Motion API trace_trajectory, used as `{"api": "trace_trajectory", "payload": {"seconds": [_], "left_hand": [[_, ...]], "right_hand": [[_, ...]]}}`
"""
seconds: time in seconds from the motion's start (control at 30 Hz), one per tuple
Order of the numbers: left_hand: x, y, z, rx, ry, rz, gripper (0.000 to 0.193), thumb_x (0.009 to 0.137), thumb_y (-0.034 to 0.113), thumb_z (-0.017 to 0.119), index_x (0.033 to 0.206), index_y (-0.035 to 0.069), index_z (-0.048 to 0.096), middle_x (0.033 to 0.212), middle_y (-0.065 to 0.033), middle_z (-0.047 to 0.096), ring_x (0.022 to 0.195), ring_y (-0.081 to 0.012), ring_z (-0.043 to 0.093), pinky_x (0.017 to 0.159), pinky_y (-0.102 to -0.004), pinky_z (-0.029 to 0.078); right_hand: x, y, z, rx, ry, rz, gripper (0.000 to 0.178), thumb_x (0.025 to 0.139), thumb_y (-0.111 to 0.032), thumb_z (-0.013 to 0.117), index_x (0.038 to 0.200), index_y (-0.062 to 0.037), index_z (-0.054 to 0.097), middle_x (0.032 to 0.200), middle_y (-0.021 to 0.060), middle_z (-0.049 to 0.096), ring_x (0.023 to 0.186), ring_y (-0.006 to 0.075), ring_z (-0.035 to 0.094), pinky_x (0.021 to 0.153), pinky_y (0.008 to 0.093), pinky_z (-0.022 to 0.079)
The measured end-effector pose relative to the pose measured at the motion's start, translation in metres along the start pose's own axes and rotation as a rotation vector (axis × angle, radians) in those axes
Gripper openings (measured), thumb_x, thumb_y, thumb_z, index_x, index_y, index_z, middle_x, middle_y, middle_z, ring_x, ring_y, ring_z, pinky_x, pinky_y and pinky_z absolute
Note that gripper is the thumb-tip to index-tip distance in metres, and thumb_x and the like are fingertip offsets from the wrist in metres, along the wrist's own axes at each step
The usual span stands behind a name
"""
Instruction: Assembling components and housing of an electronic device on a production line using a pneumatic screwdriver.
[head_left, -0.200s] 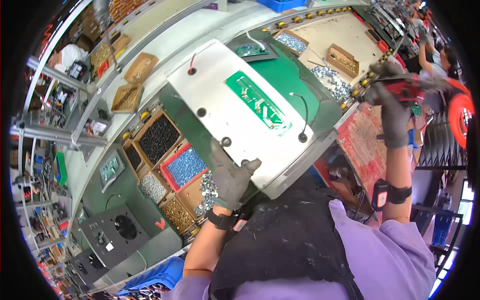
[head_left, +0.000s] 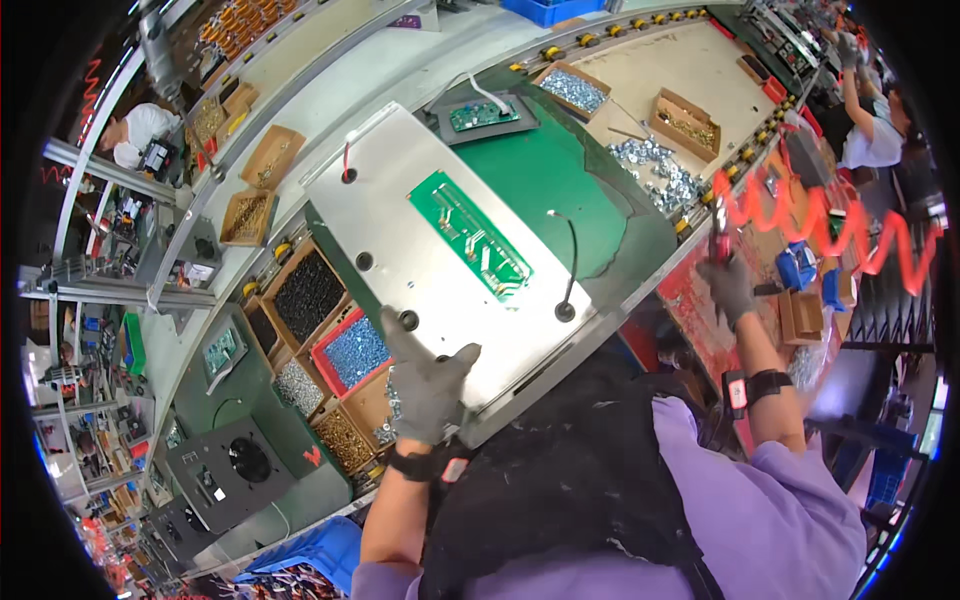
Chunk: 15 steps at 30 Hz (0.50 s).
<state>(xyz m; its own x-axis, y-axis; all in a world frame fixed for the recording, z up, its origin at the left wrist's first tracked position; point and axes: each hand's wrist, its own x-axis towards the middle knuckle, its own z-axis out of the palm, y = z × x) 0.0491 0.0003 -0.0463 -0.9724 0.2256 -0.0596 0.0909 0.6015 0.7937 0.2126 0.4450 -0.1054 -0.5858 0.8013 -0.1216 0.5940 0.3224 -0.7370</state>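
Observation:
A white metal casing [head_left: 385,225] lies slanted on the green work surface [head_left: 540,185]. Set in its top is a green circuit board [head_left: 480,245]; a short black cable [head_left: 573,260] and several round black grommets show around it. My left hand [head_left: 428,385], in a grey glove, rests on the casing's near left corner, thumb and fingers spread apart. Off to the right, away from the casing, my gloved right hand [head_left: 730,285] is closed round a red and black air tool [head_left: 720,240]. The hand partly hides this tool.
A red coiled hose [head_left: 820,225] stretches across the right side. Left of the casing are a red tray of bluish screws [head_left: 355,350] and a box of black screws [head_left: 315,280]. Loose metal fasteners [head_left: 665,175] lie beyond the green surface. Another person [head_left: 875,125] works at far right.
My right hand has moved left and nearer with the air tool, and the red hose now stretches out in coils. My left hand stays at the casing's corner; the whole view has shifted slightly.

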Motion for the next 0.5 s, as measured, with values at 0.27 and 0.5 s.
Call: {"api": "trace_trajectory", "payload": {"seconds": [0.27, 0.5], "left_hand": [[-0.021, 0.092, -0.047, -0.213, 0.075, -0.12, 0.026, 0.093, 0.016, 0.051, 0.107, -0.004, 0.059, 0.108, -0.0112, 0.056, 0.099, -0.0187, 0.053, 0.089, -0.0307, 0.042], [-0.026, 0.165, 0.001, 0.412, 0.01, 0.13, 0.049, 0.09, 0.052, 0.052, 0.077, 0.006, 0.061, 0.078, -0.0109, 0.058, 0.073, -0.0298, 0.057, 0.065, -0.0376, 0.043]], "right_hand": [[0.038, 0.131, -0.04, -0.809, -0.065, 0.132, 0.052, 0.073, -0.03, 0.071, 0.119, -0.0121, 0.054, 0.116, 0.0179, 0.056, 0.108, 0.0392, 0.053, 0.089, 0.0465, 0.044], [0.058, 0.072, -0.017, -0.639, 0.15, -0.201, 0.058, 0.079, -0.031, 0.069, 0.13, -0.0133, 0.048, 0.129, 0.0168, 0.047, 0.12, 0.0385, 0.044, 0.097, 0.0473, 0.039]]}}
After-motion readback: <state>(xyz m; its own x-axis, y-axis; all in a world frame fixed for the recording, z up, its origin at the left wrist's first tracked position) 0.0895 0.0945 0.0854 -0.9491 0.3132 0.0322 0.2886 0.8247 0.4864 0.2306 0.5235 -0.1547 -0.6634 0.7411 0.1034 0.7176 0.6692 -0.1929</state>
